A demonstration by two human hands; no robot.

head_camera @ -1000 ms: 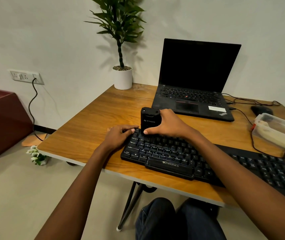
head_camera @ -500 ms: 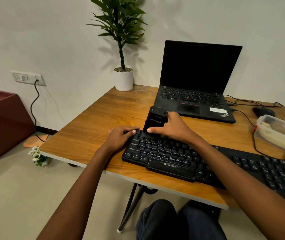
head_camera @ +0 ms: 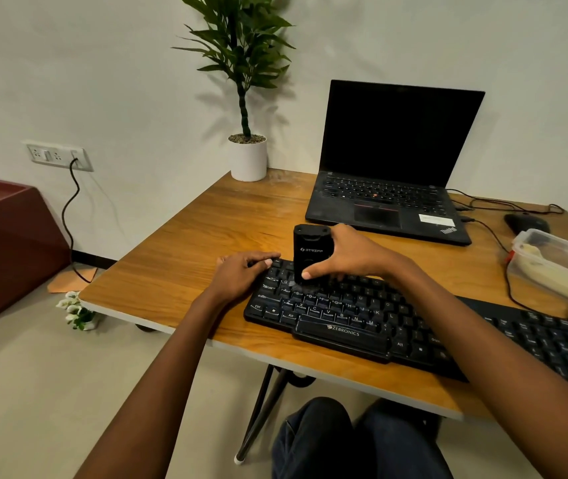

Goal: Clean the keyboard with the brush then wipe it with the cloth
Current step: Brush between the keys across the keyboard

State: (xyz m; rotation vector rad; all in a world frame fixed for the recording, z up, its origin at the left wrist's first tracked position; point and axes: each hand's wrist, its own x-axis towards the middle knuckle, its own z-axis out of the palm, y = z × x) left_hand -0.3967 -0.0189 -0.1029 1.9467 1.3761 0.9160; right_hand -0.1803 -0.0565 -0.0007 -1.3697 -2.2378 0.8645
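A black Zebronics keyboard (head_camera: 362,323) lies along the front edge of the wooden table (head_camera: 179,271). My right hand (head_camera: 351,254) grips a black block-shaped brush (head_camera: 310,252) and holds it upright with its lower end on the keys near the keyboard's upper left. My left hand (head_camera: 241,274) rests on the keyboard's left end, fingers curled over its top corner. No cloth is plainly visible.
An open black laptop (head_camera: 393,188) stands behind the keyboard. A potted plant (head_camera: 248,153) sits at the back left corner. A mouse (head_camera: 526,223), cables and a clear plastic box (head_camera: 558,261) are on the right. My knees are under the table edge.
The brush has gone from tilted back at the keyboard's top edge to upright and slightly nearer me on the keys. My left hand has stayed on the left end.
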